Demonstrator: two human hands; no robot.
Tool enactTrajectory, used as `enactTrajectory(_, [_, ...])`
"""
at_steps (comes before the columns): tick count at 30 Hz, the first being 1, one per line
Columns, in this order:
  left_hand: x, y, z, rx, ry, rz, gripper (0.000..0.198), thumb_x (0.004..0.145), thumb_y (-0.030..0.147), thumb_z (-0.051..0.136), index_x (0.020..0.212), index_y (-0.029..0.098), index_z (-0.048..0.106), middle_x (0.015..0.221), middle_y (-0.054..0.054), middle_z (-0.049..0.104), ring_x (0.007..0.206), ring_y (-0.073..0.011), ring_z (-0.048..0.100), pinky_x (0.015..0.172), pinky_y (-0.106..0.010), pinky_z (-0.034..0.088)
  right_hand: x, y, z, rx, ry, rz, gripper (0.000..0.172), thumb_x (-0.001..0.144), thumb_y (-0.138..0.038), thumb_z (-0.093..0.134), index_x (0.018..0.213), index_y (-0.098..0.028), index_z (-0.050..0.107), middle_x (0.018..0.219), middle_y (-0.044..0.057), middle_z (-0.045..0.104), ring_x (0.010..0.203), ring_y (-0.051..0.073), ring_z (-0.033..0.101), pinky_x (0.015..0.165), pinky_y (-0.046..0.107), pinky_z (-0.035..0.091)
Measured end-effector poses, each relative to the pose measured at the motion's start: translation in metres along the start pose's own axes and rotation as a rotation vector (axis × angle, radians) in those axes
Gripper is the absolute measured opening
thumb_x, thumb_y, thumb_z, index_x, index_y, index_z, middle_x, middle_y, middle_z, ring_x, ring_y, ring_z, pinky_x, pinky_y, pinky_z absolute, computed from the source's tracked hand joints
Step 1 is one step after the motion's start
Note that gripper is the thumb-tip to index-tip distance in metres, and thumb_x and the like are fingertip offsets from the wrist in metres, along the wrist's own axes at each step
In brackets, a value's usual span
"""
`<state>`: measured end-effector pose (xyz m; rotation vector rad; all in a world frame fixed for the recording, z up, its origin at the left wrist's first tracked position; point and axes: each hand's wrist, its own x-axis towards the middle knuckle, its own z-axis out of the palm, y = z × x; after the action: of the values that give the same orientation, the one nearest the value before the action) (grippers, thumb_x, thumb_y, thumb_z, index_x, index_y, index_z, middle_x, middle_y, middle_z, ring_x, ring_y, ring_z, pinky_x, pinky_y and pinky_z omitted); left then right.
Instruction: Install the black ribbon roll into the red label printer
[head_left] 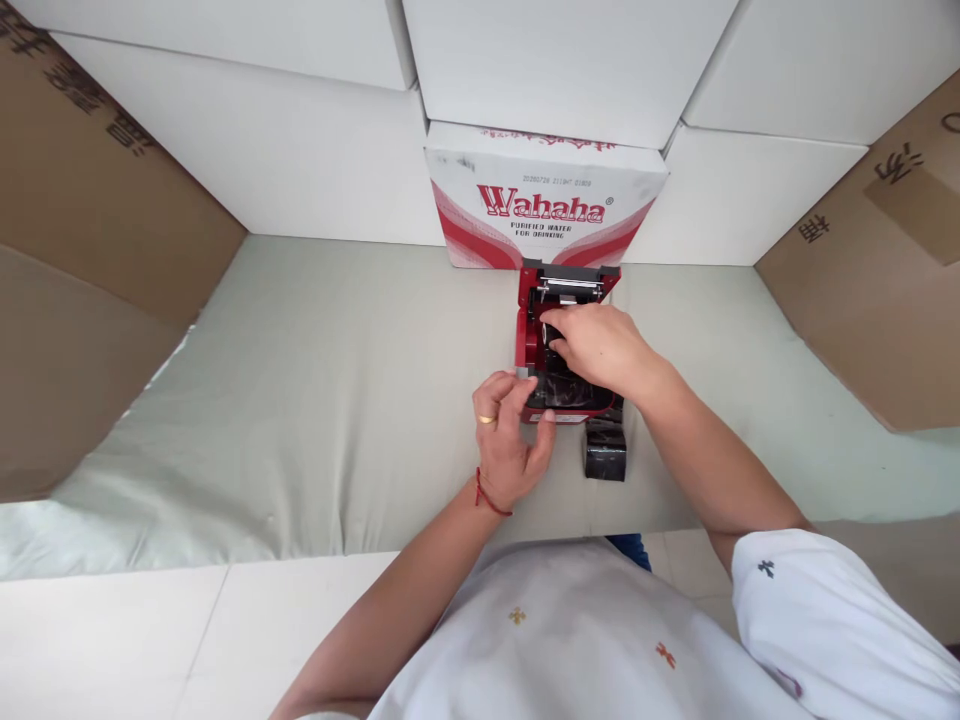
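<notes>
A small red label printer (523, 340) stands on the cloth-covered table with its lid (531, 285) raised at the back. My right hand (604, 345) reaches inside from the right. Its thumb and index finger close around the end of a black roll (552, 334), whose pale core shows; the palm hides the rest. Shiny black strip (566, 390) runs from the roll over the front rim, and its folded end (605, 450) lies on the table. My left hand (510, 435) grips the printer's front left corner, index finger at the rim and thumb against the front face.
A Wahaha water carton (551, 215) stands right behind the printer, before stacked white boxes (330, 150). Brown cardboard boxes flank the table at left (97, 270) and right (877, 260). The green-grey tablecloth (300, 400) ends at the near edge, above a tiled floor (247, 620).
</notes>
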<state>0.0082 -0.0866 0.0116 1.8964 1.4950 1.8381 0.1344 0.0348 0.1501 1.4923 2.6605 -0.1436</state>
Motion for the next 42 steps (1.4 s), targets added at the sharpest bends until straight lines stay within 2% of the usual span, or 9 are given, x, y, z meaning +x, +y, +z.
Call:
enactTrajectory(5, [-0.002, 0.000, -0.001, 0.017, -0.050, 0.071, 0.044, 0.092, 0.015, 0.068, 0.128, 0.038, 0.078, 0.123, -0.009, 0.065, 0.131, -0.0330, 0.062, 0.116, -0.056, 0.051, 0.012, -0.002, 0.009, 0.008, -0.006, -0.015, 0.037, 0.100, -0.017, 0.059, 0.132, -0.022, 0.077, 0.121, 0.014, 0.084, 0.106, 0.035, 0.078, 0.080, 0.041, 0.055])
enactTrajectory(13, [-0.009, 0.001, 0.004, 0.061, -0.146, 0.036, 0.056, 0.083, 0.015, 0.076, 0.130, 0.046, 0.079, 0.121, -0.008, 0.069, 0.135, -0.0365, 0.060, 0.122, -0.059, 0.035, 0.020, -0.004, 0.022, 0.051, 0.028, 0.016, 0.036, 0.099, -0.011, 0.058, 0.131, -0.018, 0.073, 0.123, 0.018, 0.083, 0.104, 0.034, 0.079, 0.081, 0.041, 0.057])
enactTrajectory(17, [-0.011, 0.007, 0.009, 0.132, -0.105, 0.093, 0.056, 0.084, 0.015, 0.076, 0.131, 0.044, 0.079, 0.120, -0.008, 0.073, 0.132, -0.0345, 0.062, 0.123, -0.056, 0.034, 0.020, -0.001, 0.024, 0.088, 0.032, -0.032, 0.036, 0.099, -0.012, 0.061, 0.133, -0.013, 0.073, 0.131, 0.019, 0.080, 0.116, 0.034, 0.077, 0.092, 0.041, 0.058])
enactTrajectory(20, [-0.010, 0.012, 0.011, 0.292, -0.041, 0.218, 0.050, 0.087, 0.013, 0.071, 0.130, 0.039, 0.080, 0.119, -0.008, 0.076, 0.131, -0.0302, 0.064, 0.121, -0.050, 0.037, 0.007, 0.007, 0.017, 0.251, 0.044, -0.168, 0.034, 0.100, -0.016, 0.065, 0.132, -0.015, 0.076, 0.137, 0.014, 0.080, 0.127, 0.030, 0.075, 0.104, 0.038, 0.056])
enactTrajectory(24, [-0.006, 0.016, 0.009, 0.425, -0.010, 0.322, 0.042, 0.093, 0.013, 0.066, 0.128, 0.030, 0.081, 0.115, -0.009, 0.080, 0.126, -0.0262, 0.067, 0.116, -0.043, 0.039, -0.029, 0.025, 0.004, 0.565, 0.234, -0.260, 0.027, 0.106, -0.022, 0.061, 0.123, -0.021, 0.082, 0.119, 0.005, 0.086, 0.105, 0.023, 0.080, 0.097, 0.035, 0.059])
enactTrajectory(30, [-0.002, 0.021, 0.007, 0.451, -0.037, 0.339, 0.036, 0.096, 0.016, 0.067, 0.127, 0.026, 0.079, 0.110, -0.009, 0.083, 0.114, -0.0256, 0.070, 0.105, -0.041, 0.040, -0.085, 0.042, 0.020, 0.516, 0.299, -0.411, 0.033, 0.106, -0.014, 0.056, 0.116, -0.024, 0.085, 0.112, 0.009, 0.083, 0.099, 0.023, 0.074, 0.087, 0.038, 0.062])
enactTrajectory(36, [0.000, 0.027, 0.007, 0.487, -0.042, 0.323, 0.034, 0.097, 0.018, 0.065, 0.127, 0.024, 0.080, 0.108, -0.010, 0.080, 0.113, -0.0261, 0.068, 0.103, -0.043, 0.039, -0.118, 0.033, 0.055, 0.527, 0.431, -0.306, 0.039, 0.106, -0.010, 0.054, 0.127, -0.028, 0.082, 0.135, 0.009, 0.079, 0.115, 0.026, 0.068, 0.098, 0.048, 0.061])
enactTrajectory(40, [-0.001, 0.025, 0.009, 0.496, -0.044, 0.315, 0.036, 0.096, 0.015, 0.065, 0.126, 0.027, 0.080, 0.108, -0.009, 0.078, 0.112, -0.0256, 0.066, 0.102, -0.043, 0.039, -0.118, 0.042, 0.052, 0.608, 0.430, -0.324, 0.035, 0.107, -0.015, 0.055, 0.118, -0.031, 0.084, 0.128, 0.006, 0.083, 0.116, 0.026, 0.071, 0.100, 0.049, 0.061])
enactTrajectory(42, [-0.001, 0.023, 0.010, 0.485, -0.038, 0.311, 0.039, 0.095, 0.012, 0.065, 0.126, 0.029, 0.080, 0.109, -0.009, 0.078, 0.112, -0.0253, 0.066, 0.102, -0.043, 0.038, -0.107, 0.052, 0.043, 0.617, 0.505, -0.270, 0.032, 0.110, -0.020, 0.055, 0.112, -0.033, 0.084, 0.121, 0.004, 0.085, 0.116, 0.026, 0.073, 0.106, 0.051, 0.059])
